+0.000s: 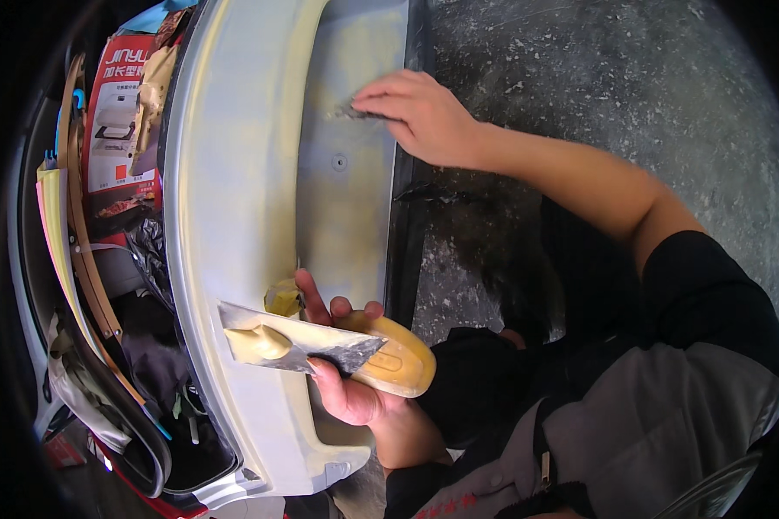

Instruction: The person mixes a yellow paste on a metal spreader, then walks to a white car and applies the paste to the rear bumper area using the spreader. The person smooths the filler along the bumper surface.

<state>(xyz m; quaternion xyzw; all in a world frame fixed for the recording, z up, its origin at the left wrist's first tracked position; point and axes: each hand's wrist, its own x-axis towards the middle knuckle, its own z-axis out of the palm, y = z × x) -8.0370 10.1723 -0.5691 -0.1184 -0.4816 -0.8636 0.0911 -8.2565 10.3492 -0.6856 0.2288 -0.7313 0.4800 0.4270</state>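
Note:
My left hand (348, 398) grips a putty knife (394, 356) with a wide yellow handle and a flat metal blade, held over the edge of a car bumper (234, 173). A mound of cream-coloured putty (264, 343) sits near the blade's end. Higher in the view, my right hand (428, 117) is closed, its fingertips at the bumper's recessed grey panel (342, 225). A thin dark edge (368, 113) shows under those fingers; its kind is hidden. Beside it the panel has a rough grey patch. Yellowish smears cover much of the bumper.
Left of the bumper lies a boot or cargo space holding a red and white box (121, 121), a black plastic bag (149, 251) and a long brown strip (82, 233). A yellow lump (283, 297) is beside my left fingers. The speckled dark floor (614, 69) spreads to the right.

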